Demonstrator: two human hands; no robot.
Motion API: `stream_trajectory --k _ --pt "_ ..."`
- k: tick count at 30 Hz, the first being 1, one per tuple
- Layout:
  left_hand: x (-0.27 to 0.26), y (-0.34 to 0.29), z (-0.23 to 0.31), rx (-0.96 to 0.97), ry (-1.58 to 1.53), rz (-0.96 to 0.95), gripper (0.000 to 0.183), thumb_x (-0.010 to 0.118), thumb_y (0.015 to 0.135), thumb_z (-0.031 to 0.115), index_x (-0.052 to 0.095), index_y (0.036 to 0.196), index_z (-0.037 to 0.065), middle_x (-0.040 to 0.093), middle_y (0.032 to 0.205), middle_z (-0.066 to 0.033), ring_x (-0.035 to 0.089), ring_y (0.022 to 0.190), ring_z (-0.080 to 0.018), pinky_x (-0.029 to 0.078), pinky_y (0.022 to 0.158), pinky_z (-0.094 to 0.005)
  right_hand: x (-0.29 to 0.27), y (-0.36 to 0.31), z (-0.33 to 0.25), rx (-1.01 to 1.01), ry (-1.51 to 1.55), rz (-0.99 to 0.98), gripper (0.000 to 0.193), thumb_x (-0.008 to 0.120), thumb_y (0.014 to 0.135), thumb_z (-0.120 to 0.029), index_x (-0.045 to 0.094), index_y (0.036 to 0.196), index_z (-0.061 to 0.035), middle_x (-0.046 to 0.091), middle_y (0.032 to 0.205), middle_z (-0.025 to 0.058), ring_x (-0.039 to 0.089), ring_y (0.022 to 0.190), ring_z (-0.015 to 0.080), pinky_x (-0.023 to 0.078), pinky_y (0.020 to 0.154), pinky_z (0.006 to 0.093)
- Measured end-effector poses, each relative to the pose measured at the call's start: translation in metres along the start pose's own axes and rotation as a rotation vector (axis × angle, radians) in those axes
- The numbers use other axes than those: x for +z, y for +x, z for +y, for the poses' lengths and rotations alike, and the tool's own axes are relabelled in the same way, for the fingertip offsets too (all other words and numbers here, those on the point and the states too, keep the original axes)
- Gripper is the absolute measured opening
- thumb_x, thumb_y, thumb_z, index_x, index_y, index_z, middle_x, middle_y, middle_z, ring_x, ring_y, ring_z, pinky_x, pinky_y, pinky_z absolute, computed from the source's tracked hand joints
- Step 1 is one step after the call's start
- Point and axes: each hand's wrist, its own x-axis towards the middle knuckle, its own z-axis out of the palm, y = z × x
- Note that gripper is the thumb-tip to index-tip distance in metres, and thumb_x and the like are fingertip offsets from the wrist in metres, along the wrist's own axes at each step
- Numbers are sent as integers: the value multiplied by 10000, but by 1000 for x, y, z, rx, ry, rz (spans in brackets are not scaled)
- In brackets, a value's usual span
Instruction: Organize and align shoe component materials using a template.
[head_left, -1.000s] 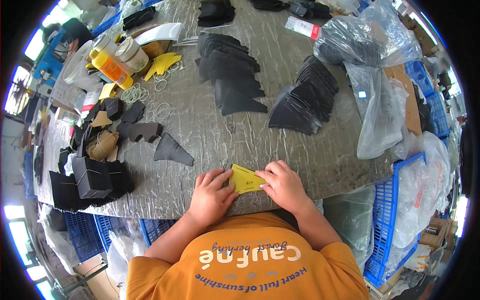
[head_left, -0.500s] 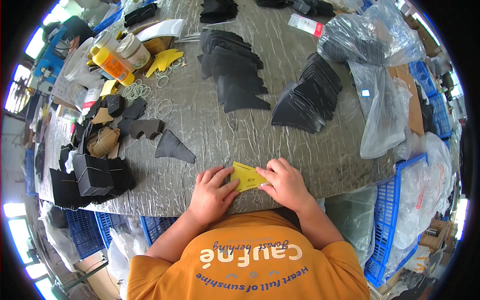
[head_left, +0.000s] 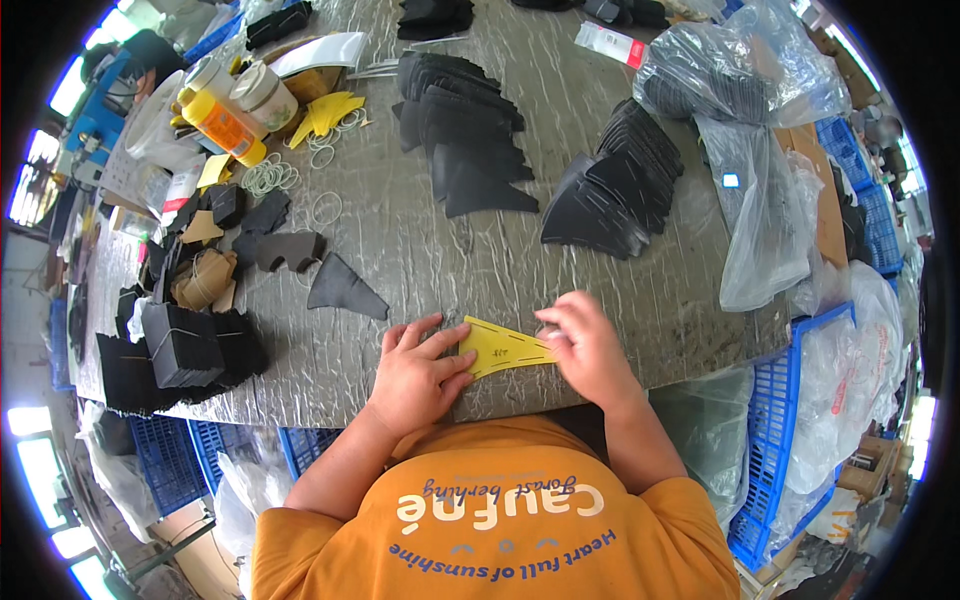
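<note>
Left hand (head_left: 415,370), fingers apart, presses yellow card (head_left: 497,350) left: keep it flat; right hand (head_left: 588,350) curled, grip unclear.

My right grip (head_left: 592,350) has slid outward from the yellow piece (head_left: 500,350), baring more of its narrow end, which my fingers covered half a second ago. Those fingers have lifted and curled near that tip. The fingers of my left grip (head_left: 420,368) have fanned slightly wider.
</note>
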Motion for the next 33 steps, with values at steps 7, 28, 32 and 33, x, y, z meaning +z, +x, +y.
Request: stream_trajectory --k 7,28,32,33 --pt "-1 2 -2 -6 4 -7 259 799 731 193 782 989 199 652 1289 -1 548 1231 -323 398 1008 -502 2 -4 -22 138 444 100 102 577 964 -68 558 878 -15 544 788 148 560 687 329 463 641 393" --pt "1 2 -2 -6 15 20 237 787 745 176 792 978 217 658 1263 13 554 1220 -310 389 1017 -497 -15 -8 -19 225 114 -35 98 670 864 -33 572 858 -21 638 785 159 641 714 376 501 626 421" --pt "1 2 -2 -12 12 17 238 784 746 168 789 978 221 657 1262 17 552 1223 -308 388 1017 -504 -9 6 -25 197 155 30 96 670 867 -31 576 856 -19 639 787 158 643 707 364 501 620 405" --pt "1 3 -2 -8 13 18 238 784 746 168 789 978 221 657 1262 17 552 1223 -308 388 1017 -504 2 13 -26 148 261 63 93 669 871 -31 577 858 -19 639 786 158 645 713 363 501 623 404"
